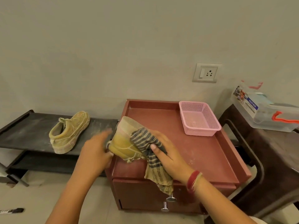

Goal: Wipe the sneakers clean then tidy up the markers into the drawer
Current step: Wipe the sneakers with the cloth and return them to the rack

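Sneaker [123,143] btwn L fingers [103,135] & cloth [145,139] (R hand [168,156]).

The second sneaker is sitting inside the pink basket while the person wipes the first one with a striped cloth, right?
Not quite. The head view shows the second sneaker on the black rack, left of the cabinet; the pink basket is empty. The right hand does press the striped cloth on the first sneaker.

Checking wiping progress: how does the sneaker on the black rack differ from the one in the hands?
The rack sneaker stands on its sole, untouched; the held sneaker is tilted over the red cabinet, left hand holding its heel, right hand pressing a striped cloth on it. The rack sneaker looks dustier; the held sneaker's side is cleaner yellow. Both are yellowish lace-ups.
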